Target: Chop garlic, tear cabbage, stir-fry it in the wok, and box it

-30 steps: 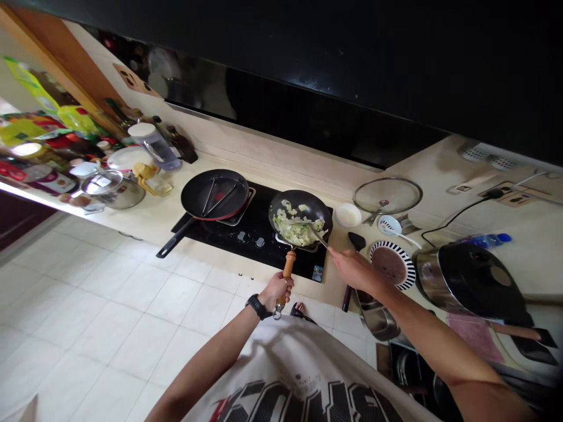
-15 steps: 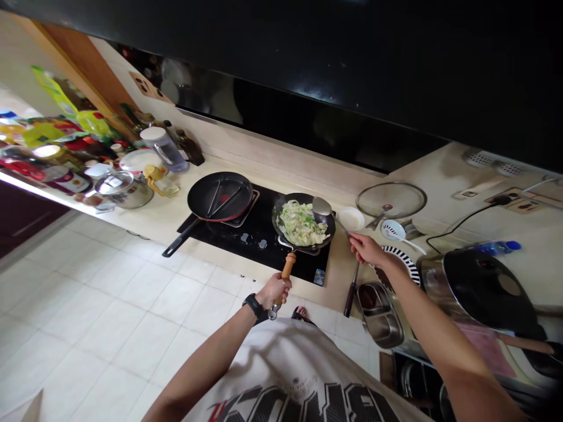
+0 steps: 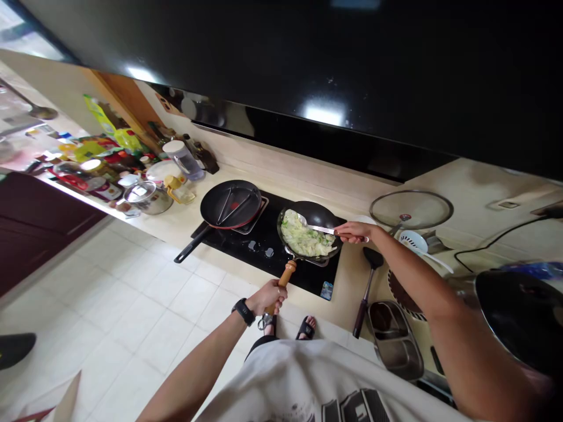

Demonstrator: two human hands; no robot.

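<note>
My left hand point(image 3: 269, 295) is closed around the wooden handle point(image 3: 287, 274) of a dark wok point(image 3: 314, 210) on the right side of the black cooktop point(image 3: 237, 243). Chopped cabbage point(image 3: 305, 237) fills the near part of the wok. In my right hand point(image 3: 354, 231) is a metal spatula point(image 3: 321, 228) with a brown grip. Its head reaches into the cabbage at the wok's left and is partly covered by it. To the left, a black frying pan point(image 3: 220, 199) sits on the other burner, with a dark V-shaped rack or pair of tongs point(image 3: 235, 206) lying inside.
Right of the cooktop lie a black turner point(image 3: 364, 293), a divided steel tray point(image 3: 396, 346), a small bowl with a spoon point(image 3: 413, 240) and a glass lid point(image 3: 411, 209). A large lidded pot point(image 3: 514, 310) stands farther right. Bottles and a steel pot point(image 3: 149, 198) crowd the left counter. A range hood point(image 3: 264, 76) hangs overhead.
The spatula has moved from the wok's right side leftward into the cabbage, and my right hand now reaches over the wok's right rim. My left hand keeps its hold. The view has shifted.
</note>
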